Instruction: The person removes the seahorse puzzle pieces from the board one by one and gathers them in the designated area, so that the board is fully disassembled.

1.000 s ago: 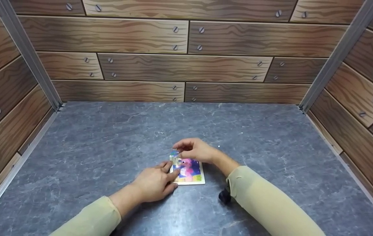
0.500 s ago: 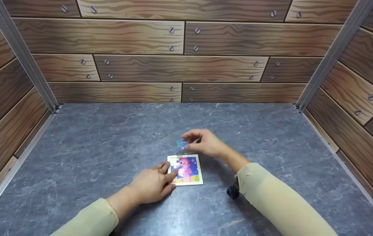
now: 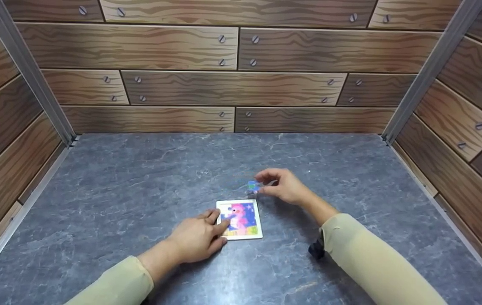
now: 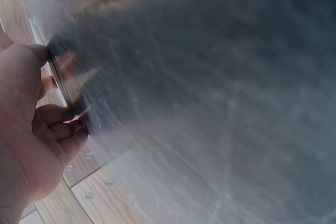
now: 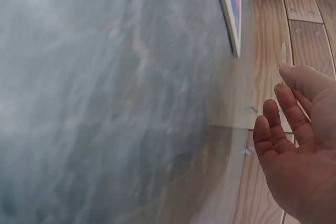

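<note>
A square jigsaw puzzle board [image 3: 259, 226] with a pale rim lies flat on the table, showing a pink figure on blue. Bare pale wood shows in its upper left part. My left hand [image 3: 196, 238] holds the board at its left side, the thumb at the near corner, one finger on the picture and the others curled at the edge. Beyond the board, my right hand [image 3: 284, 185] pinches a small blue-green puzzle piece [image 3: 252, 186] between thumb and fingertip, raised off the table. Edge-on, the puzzle piece [image 5: 284, 52] looks thin in the right wrist view; the other fingers curl loosely.
The grey marbled table [image 3: 139, 169] stretches around the board on all sides. Wood-print walls [image 3: 173, 87] with metal corner posts [image 3: 423, 76] enclose it at the back and both sides. A black wrist device [image 3: 316, 250] sits under the right sleeve.
My right hand has lifted the blue-green piece out of the board's upper left corner and carried it away and to the right. The left hand stays on the board.
</note>
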`<action>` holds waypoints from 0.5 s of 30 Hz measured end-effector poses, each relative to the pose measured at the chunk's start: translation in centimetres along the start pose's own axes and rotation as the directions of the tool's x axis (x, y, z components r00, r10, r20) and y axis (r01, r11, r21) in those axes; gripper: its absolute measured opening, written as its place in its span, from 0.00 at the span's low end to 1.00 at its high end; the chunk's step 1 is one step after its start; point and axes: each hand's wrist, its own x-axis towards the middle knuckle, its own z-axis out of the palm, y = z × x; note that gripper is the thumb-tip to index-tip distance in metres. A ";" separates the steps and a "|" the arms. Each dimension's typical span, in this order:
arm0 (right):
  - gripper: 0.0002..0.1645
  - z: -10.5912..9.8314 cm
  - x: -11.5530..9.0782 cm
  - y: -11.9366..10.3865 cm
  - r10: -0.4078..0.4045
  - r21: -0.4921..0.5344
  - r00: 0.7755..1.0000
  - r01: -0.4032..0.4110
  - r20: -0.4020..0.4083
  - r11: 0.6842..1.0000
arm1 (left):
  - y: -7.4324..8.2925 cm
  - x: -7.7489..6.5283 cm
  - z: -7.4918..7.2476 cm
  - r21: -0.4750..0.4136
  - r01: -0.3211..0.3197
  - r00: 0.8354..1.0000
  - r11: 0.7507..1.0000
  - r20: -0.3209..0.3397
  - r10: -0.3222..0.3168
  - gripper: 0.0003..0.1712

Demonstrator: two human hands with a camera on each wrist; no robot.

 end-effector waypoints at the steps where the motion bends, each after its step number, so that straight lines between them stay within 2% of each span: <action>1: 0.23 -0.1 -0.2 0.2 0.003 0.004 1.000 -0.003 -0.003 1.000 | 0.0 0.0 0.0 0.001 -0.001 1.000 1.000 -0.004 0.001 0.30; 6: 0.23 -0.8 -0.9 1.2 0.038 -0.003 0.999 -0.038 -0.011 0.999 | 0.0 0.0 0.2 -0.003 -0.006 1.000 1.000 -0.018 0.006 0.30; 15: 0.22 -1.5 -1.5 2.0 0.074 -0.041 0.997 -0.075 -0.020 0.996 | 0.0 -0.1 0.1 -0.020 0.006 1.000 1.000 0.002 -0.006 0.30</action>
